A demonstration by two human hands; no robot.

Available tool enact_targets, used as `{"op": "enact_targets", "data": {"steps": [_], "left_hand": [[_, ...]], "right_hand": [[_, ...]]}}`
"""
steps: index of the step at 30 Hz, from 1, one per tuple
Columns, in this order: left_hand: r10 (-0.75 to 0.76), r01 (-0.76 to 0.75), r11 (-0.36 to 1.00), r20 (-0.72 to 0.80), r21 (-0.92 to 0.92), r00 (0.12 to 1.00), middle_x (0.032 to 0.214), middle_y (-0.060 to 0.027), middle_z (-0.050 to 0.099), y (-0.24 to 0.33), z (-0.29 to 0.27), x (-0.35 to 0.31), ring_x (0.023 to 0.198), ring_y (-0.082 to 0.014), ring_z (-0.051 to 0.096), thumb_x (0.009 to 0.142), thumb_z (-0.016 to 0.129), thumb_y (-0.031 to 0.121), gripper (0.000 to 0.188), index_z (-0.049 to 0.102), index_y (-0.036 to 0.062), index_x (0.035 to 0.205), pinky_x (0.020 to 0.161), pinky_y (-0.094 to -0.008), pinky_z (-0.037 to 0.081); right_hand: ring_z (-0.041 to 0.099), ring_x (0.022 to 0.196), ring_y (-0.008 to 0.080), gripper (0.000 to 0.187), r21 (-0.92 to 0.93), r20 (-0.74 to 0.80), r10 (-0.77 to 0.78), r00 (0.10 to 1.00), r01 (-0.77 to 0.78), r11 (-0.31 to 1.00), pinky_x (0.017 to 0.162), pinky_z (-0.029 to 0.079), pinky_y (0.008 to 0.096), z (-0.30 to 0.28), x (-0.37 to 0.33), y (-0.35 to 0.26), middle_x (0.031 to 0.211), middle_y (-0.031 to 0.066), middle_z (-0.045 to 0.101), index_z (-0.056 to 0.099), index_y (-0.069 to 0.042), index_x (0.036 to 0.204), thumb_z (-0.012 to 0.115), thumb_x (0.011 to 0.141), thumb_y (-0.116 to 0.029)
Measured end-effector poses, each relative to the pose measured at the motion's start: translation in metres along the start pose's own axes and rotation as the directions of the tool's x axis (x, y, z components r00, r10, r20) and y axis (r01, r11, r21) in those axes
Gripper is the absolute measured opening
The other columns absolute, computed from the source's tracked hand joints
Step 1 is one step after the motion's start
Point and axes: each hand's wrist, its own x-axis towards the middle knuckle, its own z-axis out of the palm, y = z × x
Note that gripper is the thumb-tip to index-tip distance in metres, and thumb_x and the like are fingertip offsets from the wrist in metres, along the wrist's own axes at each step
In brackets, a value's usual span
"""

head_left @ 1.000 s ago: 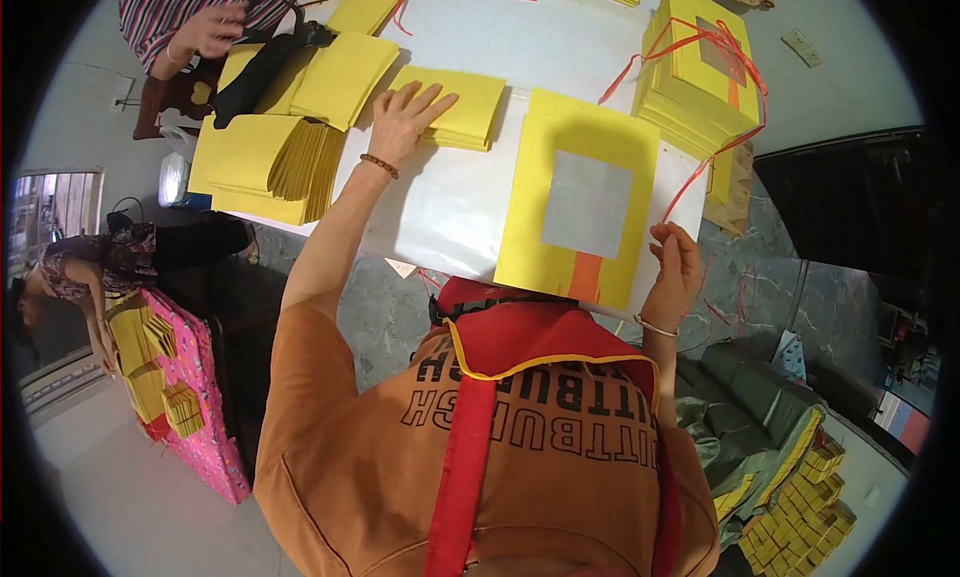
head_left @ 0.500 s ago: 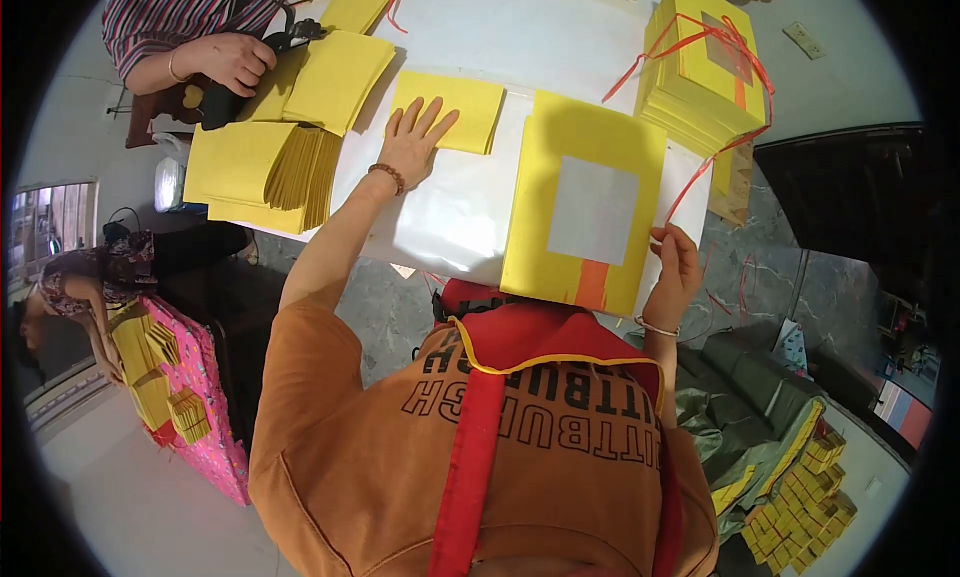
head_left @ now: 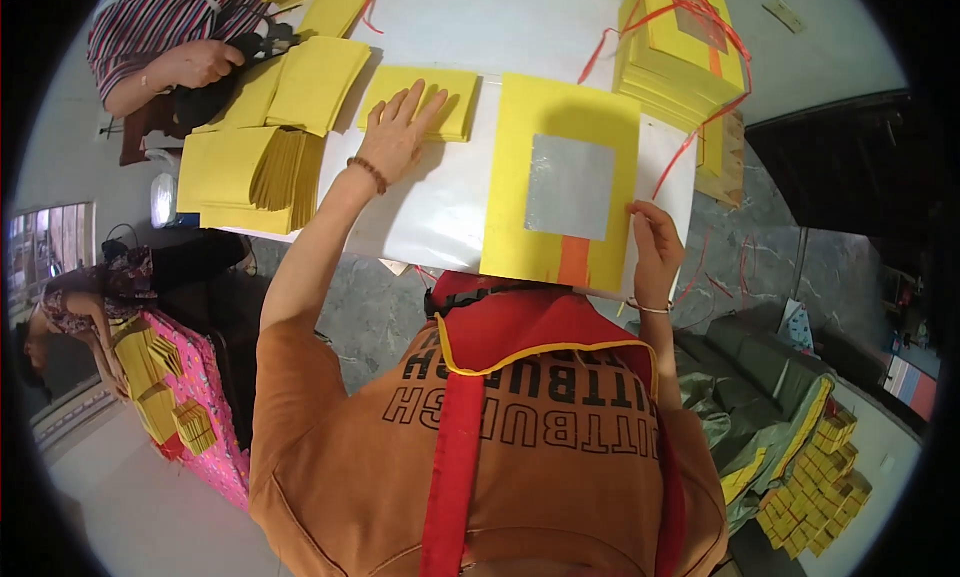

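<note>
Two hands: both are laid on yellow paper on the white table point(head_left: 450, 207), each on a different piece.
Left hand point(head_left: 392, 132): it is spread flat, fingers fanned wide and nothing clasped, with its fingertips laid on the near edge of the small yellow stack point(head_left: 425, 99).
Right hand point(head_left: 655, 242): the lower right edge of the large yellow sheet point(head_left: 562, 182) is pinched between thumb and fingers, a narrow grip closed on the paper.
Sheet position: the large yellow sheet is placed at the table's near edge, directly ahead of the body, with a silver square at its middle and an orange strip below that.
Long axis: the sheet's long side is run away from the body, toward the far side of the table.
Key relation: the small yellow stack is set up and to the left of the sheet, just beside its upper left corner; the left hand is the nearer one to it, and the right hand is well apart from it.
Change: compared with half a second earlier, the left hand is seen further onto the small stack, its fingers now covering more of the paper; the right-hand pinch and the sheet are unchanged.
Nearby: a tied bundle point(head_left: 685, 47) with red string is set at the far right.
</note>
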Motion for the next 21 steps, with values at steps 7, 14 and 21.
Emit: {"op": "enact_targets", "data": {"steps": [7,14,21], "left_hand": [[0.378,-0.477,0.743,-0.294,-0.470,0.878,0.121,-0.0149,0.052,0.124,-0.081,-0.039,0.105,-0.0310,0.050,0.074,0.067,0.022,0.054,0.051,0.0046,0.123,0.087,-0.0411,0.040],[0.470,-0.568,0.721,-0.322,-0.397,0.822,0.096,-0.0092,0.059,0.135,-0.085,-0.035,0.084,-0.0247,0.055,0.075,0.065,0.016,0.032,0.062,0.0028,0.104,0.076,-0.0332,0.046],[0.260,-0.384,0.520,-0.287,-0.763,0.922,0.074,-0.0117,0.057,0.128,-0.075,-0.030,0.068,-0.0272,0.057,0.085,0.058,0.008,0.013,0.062,0.0019,0.096,0.062,-0.0346,0.046]], "right_hand": [[0.055,0.088,0.0116,0.016,-0.093,0.078,0.005,0.997,0.003,0.996,0.080,0.042,0.0254,-0.005,0.008,0.015,0.095,0.0042,0.063,0.063,-0.003,0.100,0.060,0.085,-0.008],[0.057,0.087,0.0104,0.015,0.057,0.086,0.033,0.996,-0.038,0.998,0.079,0.045,0.0236,-0.004,0.010,0.013,0.096,0.0036,0.063,0.062,-0.001,0.101,0.058,0.088,-0.007],[0.058,0.090,0.0099,0.016,0.109,0.082,0.047,0.995,-0.056,0.993,0.081,0.045,0.0237,-0.004,0.008,0.014,0.098,0.0035,0.063,0.061,-0.001,0.103,0.057,0.089,-0.007]]}}
